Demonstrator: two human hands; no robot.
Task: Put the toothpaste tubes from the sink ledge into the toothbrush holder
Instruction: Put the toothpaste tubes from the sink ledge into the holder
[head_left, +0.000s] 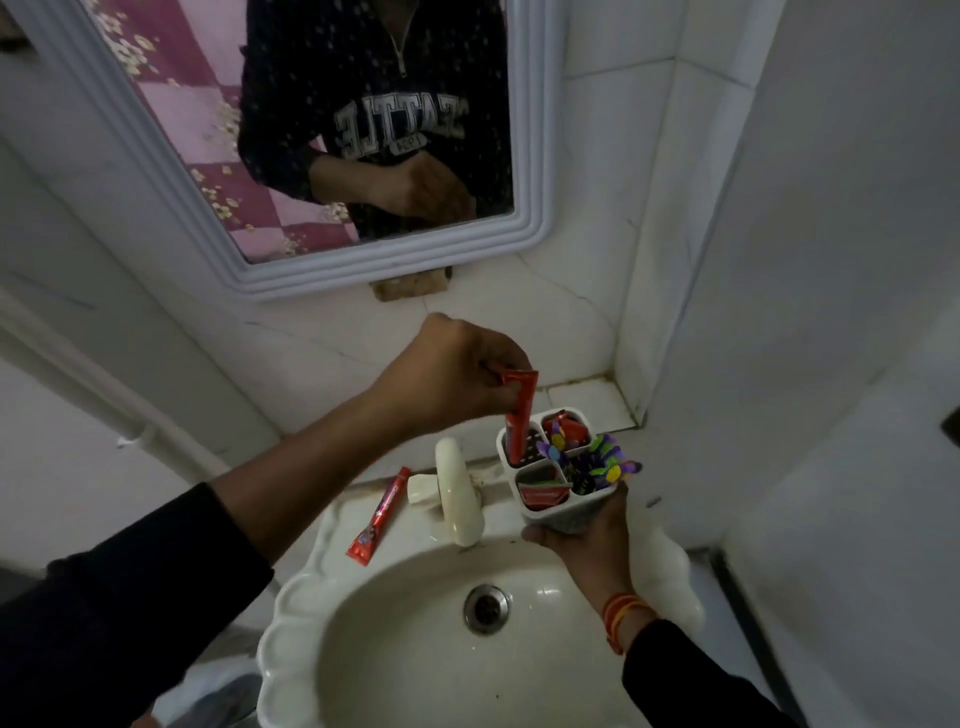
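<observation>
My right hand (587, 540) grips the white four-compartment toothbrush holder (558, 512) from below, over the right side of the sink. My left hand (457, 369) pinches the crimped end of a red toothpaste tube (521, 415), which stands upright with its lower end inside the holder's back-left compartment. Red tubes also sit in the back-right compartment (571, 428) and the front-left one (543, 493). Colourful toothbrushes (602, 462) fill the front-right compartment. Another red toothpaste tube (379, 517) lies flat on the sink ledge, left of the tap.
A white tap (460, 493) stands at the back of the white basin (291, 649), with the drain (485, 608) below it. A soap bar (422, 488) lies beside the tap. A framed mirror (530, 156) hangs above, and tiled walls close in on the right.
</observation>
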